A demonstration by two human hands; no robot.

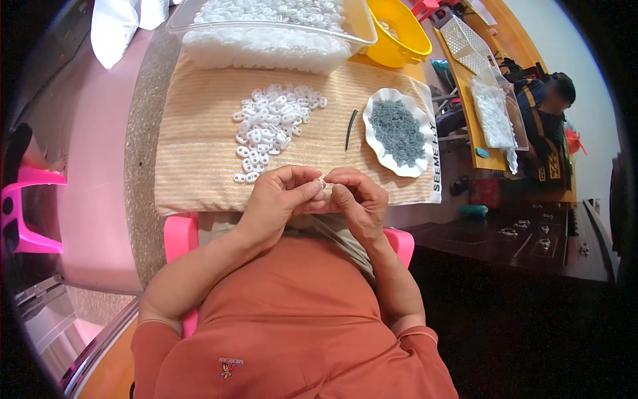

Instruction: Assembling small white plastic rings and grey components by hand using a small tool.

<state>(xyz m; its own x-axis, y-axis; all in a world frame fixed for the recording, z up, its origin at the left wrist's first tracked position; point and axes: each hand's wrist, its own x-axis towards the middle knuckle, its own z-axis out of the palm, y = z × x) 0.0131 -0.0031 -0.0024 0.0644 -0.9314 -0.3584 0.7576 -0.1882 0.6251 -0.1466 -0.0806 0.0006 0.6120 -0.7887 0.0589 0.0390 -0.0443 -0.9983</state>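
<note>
At the near edge of the cloth, my left hand (282, 199) and my right hand (359, 203) meet with fingertips pinched together. Between the left thumb and forefinger shows a small whitish piece (322, 184), mostly covered by the fingers. My right thumb and forefinger press close beside it; what they grip is too small to make out. Beyond my left hand lies a loose pile of small white oval plastic pieces with two holes (272, 123). Past my right hand, a white wavy-rimmed plate (370, 136) holds many tiny grey-blue pieces (399, 132).
A thin black stick (351, 130) lies between pile and plate on the striped cloth (199, 133). At the back stand a clear bin (369, 33) full of white pieces and a yellow tub (422, 45). Another person (541, 113) sits at a table far right.
</note>
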